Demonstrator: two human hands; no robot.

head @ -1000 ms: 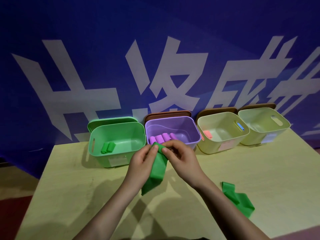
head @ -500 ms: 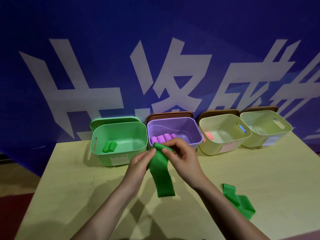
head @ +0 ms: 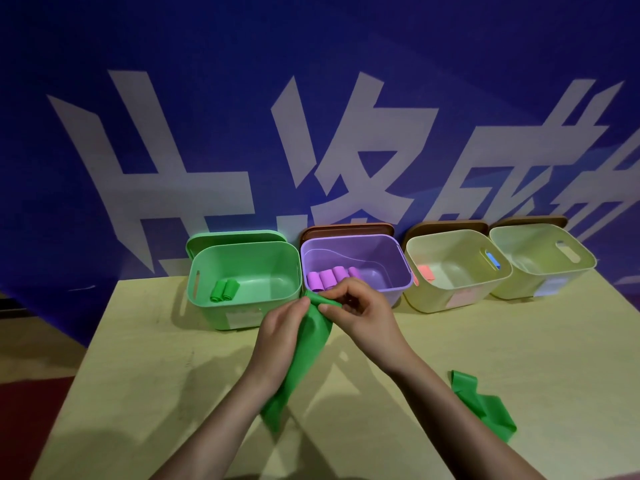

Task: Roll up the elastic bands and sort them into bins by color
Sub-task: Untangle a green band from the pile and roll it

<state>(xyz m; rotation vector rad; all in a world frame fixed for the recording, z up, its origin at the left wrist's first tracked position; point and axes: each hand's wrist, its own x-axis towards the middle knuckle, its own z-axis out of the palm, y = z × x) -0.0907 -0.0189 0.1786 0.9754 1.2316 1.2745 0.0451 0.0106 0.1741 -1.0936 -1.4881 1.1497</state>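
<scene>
Green elastic band (head: pixel 304 355) pinched at top by left hand (head: pixel 280 341) and right hand (head: pixel 363 313)

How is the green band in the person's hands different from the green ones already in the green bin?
The held band is mostly unrolled, hanging long and flat; the binned bands are tight little rolls. The left hand and right hand pinch its top end above the table, while the two rolls lie side by side in the green bin. Both are green.
</scene>
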